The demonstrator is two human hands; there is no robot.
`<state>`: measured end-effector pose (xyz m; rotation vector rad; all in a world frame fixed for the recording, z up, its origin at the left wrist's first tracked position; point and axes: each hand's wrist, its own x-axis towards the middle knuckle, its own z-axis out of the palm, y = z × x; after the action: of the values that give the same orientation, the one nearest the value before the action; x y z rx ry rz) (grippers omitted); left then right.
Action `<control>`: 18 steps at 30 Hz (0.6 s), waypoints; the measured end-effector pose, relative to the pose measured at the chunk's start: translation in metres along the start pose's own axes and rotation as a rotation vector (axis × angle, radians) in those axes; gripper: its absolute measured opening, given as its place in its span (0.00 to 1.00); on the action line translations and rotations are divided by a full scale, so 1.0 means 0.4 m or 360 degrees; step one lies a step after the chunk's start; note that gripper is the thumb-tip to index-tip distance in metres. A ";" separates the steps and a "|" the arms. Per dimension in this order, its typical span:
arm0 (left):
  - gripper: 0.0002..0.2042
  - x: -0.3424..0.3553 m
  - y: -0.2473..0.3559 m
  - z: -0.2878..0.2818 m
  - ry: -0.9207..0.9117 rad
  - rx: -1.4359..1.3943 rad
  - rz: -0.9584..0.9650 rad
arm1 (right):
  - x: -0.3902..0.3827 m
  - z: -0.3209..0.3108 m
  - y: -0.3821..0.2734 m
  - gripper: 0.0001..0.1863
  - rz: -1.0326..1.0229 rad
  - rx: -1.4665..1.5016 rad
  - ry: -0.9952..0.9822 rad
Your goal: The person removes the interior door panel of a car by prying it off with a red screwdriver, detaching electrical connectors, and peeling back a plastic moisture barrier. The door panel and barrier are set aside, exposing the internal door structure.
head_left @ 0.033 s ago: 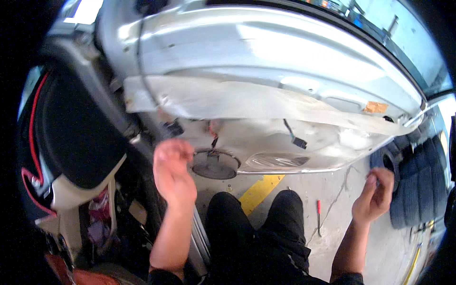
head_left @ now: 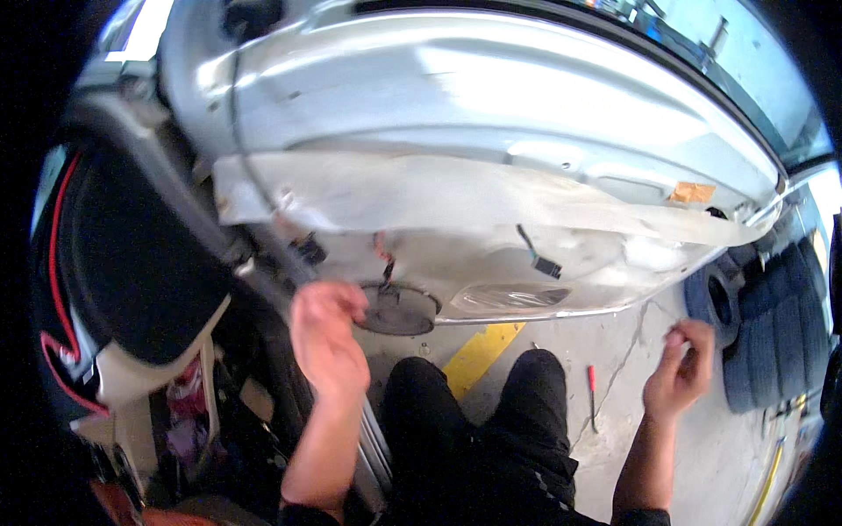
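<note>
— Two hands are up in front of a stripped car door (head_left: 491,105). Which one is at the work?

— The left hand (head_left: 326,342), by the look of it. It sits at about 7 o'clock in the view, just beside the round speaker (head_left: 399,311) low in the door. Its fingers are curled inward, but the hand is blurred, so whether it grips anything cannot be told.

— And the other?

— The right hand (head_left: 680,368) is out at 4 o'clock, well apart from the door, above the concrete floor (head_left: 561,342). Thumb and fingertips are pinched shut. If something small sits between them, it is too small to make out.

— So what step is this?

— Judging from the lie of things, work around the door's lower inner panel. The trim is off, a clear plastic sheet (head_left: 421,197) sags across the metal, and a black connector (head_left: 545,266) dangles on its lead at 3 o'clock from the speaker, plugged into nothing.

— What would a next move there call for?

— Probably a short reach from the left hand toward 1 o'clock to get at the speaker, keeping clear of the loose sheet above it. The right hand would have to cross toward 10 o'clock to help.

— Any tools?

— One red-handled screwdriver (head_left: 592,394) lies on the floor between the person's knee and the right hand, near a yellow floor stripe (head_left: 482,351). Stacked tyres (head_left: 772,316) stand at 3 o'clock, and a black car seat (head_left: 132,263) at 9 o'clock.
</note>
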<state>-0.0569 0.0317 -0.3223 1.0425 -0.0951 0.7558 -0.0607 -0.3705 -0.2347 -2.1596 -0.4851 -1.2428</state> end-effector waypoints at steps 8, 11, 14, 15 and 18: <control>0.34 -0.038 -0.031 0.264 -0.0677 0.0046 -0.0761 | -0.317 -0.013 0.225 0.11 0.0499 -0.0451 -0.0895; 0.35 -0.012 0.003 0.360 -0.0712 -0.0292 -0.1191 | -0.415 -0.113 0.395 0.11 0.1093 -0.0520 -0.0874; 0.28 0.004 -0.022 0.385 -0.0580 -0.0419 -0.1113 | -0.601 -0.235 0.588 0.12 0.1621 -0.0796 -0.0466; 0.23 0.015 -0.022 0.410 -0.0623 -0.0243 -0.1051 | -0.668 -0.271 0.630 0.12 0.1755 -0.0975 -0.0367; 0.15 0.028 0.002 0.427 -0.0749 -0.0097 -0.1026 | -0.906 -0.324 0.703 0.15 0.2307 -0.0922 -0.0335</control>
<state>-0.0027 -0.1004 -0.2276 1.0915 -0.1726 -0.0817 -0.1634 -0.6747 -0.5870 -2.1762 1.3229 -0.2860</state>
